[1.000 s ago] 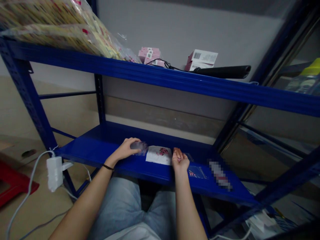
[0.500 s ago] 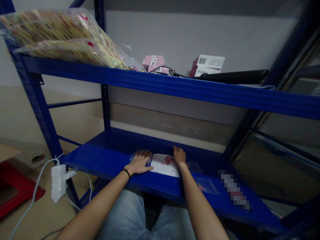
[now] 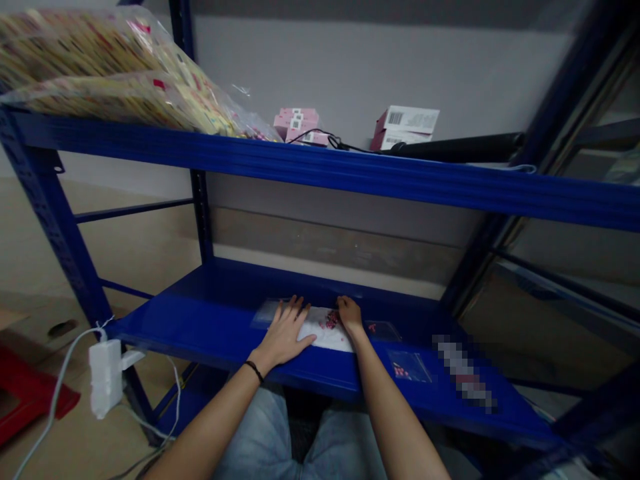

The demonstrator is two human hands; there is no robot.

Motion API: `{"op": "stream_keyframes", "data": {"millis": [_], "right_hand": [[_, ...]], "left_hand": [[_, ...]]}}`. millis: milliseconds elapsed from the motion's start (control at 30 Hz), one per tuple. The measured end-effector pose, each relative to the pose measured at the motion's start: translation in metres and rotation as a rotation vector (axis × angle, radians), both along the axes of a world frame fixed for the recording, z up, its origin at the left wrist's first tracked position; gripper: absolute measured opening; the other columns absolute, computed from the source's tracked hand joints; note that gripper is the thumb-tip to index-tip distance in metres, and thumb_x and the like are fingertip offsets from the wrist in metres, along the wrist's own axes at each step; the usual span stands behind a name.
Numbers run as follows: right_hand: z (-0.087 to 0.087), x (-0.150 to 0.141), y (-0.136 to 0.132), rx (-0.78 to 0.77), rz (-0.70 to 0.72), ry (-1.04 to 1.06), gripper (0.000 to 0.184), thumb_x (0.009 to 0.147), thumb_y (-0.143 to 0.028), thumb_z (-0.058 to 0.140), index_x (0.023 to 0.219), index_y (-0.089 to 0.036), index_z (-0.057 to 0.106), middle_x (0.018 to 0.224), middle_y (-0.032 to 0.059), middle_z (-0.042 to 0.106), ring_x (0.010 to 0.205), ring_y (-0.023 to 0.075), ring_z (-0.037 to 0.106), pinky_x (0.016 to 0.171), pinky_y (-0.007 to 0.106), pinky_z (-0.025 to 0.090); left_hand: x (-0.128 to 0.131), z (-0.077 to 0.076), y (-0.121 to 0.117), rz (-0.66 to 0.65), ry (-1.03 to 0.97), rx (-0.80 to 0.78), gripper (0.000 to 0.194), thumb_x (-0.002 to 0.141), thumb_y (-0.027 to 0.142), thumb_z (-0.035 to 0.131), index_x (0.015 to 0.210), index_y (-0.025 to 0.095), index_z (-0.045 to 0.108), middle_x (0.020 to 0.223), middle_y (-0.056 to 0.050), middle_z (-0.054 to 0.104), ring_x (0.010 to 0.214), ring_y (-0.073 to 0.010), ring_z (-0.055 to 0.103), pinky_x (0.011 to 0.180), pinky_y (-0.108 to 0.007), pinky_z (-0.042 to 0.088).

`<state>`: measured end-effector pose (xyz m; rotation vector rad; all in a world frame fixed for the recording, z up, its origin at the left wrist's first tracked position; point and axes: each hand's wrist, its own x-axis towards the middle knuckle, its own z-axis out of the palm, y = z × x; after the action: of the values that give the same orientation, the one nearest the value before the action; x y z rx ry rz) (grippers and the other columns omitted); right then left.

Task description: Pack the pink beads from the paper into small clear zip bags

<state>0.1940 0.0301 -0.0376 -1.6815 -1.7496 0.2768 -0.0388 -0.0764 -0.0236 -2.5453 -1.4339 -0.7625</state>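
Observation:
A white cloth or paper sheet (image 3: 320, 337) lies on the blue lower shelf, with a small pile of dark red and pink bead-like pieces (image 3: 331, 319) on it. My left hand (image 3: 287, 337) rests over the sheet's left edge, fingers spread. At the right edge, beside the pile, my right hand (image 3: 350, 313) is closed with fingers curled; anything in it is hidden. A clear plastic bag (image 3: 265, 313) lies flat just left of my left hand. To the right are another clear bag (image 3: 386, 331) and a nearer one (image 3: 413, 367), each with small pink pieces.
Above runs the upper shelf's blue beam (image 3: 320, 175), bearing large clear sacks (image 3: 100, 73), pink boxes (image 3: 300, 123), white-sided boxes (image 3: 407, 123) and a black tube (image 3: 460, 150). A white power strip (image 3: 106, 379) hangs at the left post. A red stool (image 3: 30, 393) stands on the floor.
My left hand has moved right, off the left clear bag and onto the sheet's edge. My right hand stays closed at the sheet's right side. The view has shifted slightly.

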Motion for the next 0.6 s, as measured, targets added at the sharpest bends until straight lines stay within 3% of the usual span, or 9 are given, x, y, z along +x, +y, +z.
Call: {"op": "stream_keyframes", "data": {"millis": [100, 200, 333, 467, 533, 600], "right_hand": [[0.003, 0.003, -0.001, 0.006, 0.022, 0.003, 0.041, 0.096, -0.030, 0.032, 0.085, -0.018, 0.070, 0.087, 0.0045, 0.074, 0.083, 0.0167, 0.067, 0.069, 0.021, 0.043], [0.012, 0.017, -0.004, 0.020, 0.019, -0.017, 0.041, 0.096, -0.031, 0.032, 0.086, -0.019, 0.071, 0.090, 0.0047, 0.074, 0.086, 0.0170, 0.067, 0.071, 0.021, 0.043], [0.031, 0.075, -0.018, 0.010, -0.034, -0.075, 0.032, 0.093, -0.029, 0.040, 0.093, -0.021, 0.072, 0.101, 0.0061, 0.073, 0.097, 0.0197, 0.066, 0.077, 0.023, 0.043], [0.042, 0.129, -0.036, -0.080, -0.112, -0.138, 0.027, 0.090, -0.024, 0.045, 0.092, -0.021, 0.072, 0.089, 0.0056, 0.074, 0.088, 0.0208, 0.068, 0.071, 0.024, 0.043], [0.043, 0.126, -0.038, -0.108, -0.072, -0.184, 0.026, 0.090, -0.021, 0.046, 0.096, -0.021, 0.072, 0.089, 0.0051, 0.074, 0.086, 0.0202, 0.068, 0.072, 0.024, 0.043], [0.041, 0.100, -0.030, -0.102, 0.031, -0.233, 0.029, 0.092, -0.019, 0.045, 0.105, -0.020, 0.071, 0.101, 0.0066, 0.074, 0.094, 0.0195, 0.067, 0.079, 0.024, 0.044]], "left_hand": [[0.010, -0.003, -0.013, -0.052, -0.051, 0.060, 0.058, 0.094, 0.048, 0.049, 0.144, 0.020, 0.043, 0.153, -0.014, 0.039, 0.147, -0.0316, 0.022, 0.118, -0.057, 0.019], [0.014, -0.004, -0.022, -0.164, -0.067, 0.066, 0.045, 0.095, 0.039, 0.051, 0.137, 0.022, 0.051, 0.144, -0.012, 0.051, 0.142, -0.0292, 0.034, 0.117, -0.054, 0.025], [0.013, -0.002, -0.028, -0.307, -0.057, 0.033, 0.033, 0.096, 0.035, 0.052, 0.126, 0.024, 0.060, 0.134, -0.008, 0.060, 0.134, -0.0266, 0.045, 0.114, -0.050, 0.033], [0.016, 0.000, -0.026, -0.240, -0.151, 0.057, 0.027, 0.095, 0.029, 0.052, 0.118, 0.021, 0.064, 0.127, -0.009, 0.063, 0.126, -0.0261, 0.052, 0.112, -0.049, 0.037], [0.018, 0.001, -0.024, -0.193, -0.201, 0.068, 0.025, 0.093, 0.026, 0.052, 0.114, 0.021, 0.065, 0.122, -0.009, 0.065, 0.119, -0.0257, 0.056, 0.110, -0.049, 0.039], [0.018, 0.002, -0.023, -0.144, -0.218, 0.068, 0.025, 0.093, 0.026, 0.050, 0.113, 0.022, 0.066, 0.120, -0.009, 0.065, 0.118, -0.0259, 0.055, 0.112, -0.050, 0.036]]}}
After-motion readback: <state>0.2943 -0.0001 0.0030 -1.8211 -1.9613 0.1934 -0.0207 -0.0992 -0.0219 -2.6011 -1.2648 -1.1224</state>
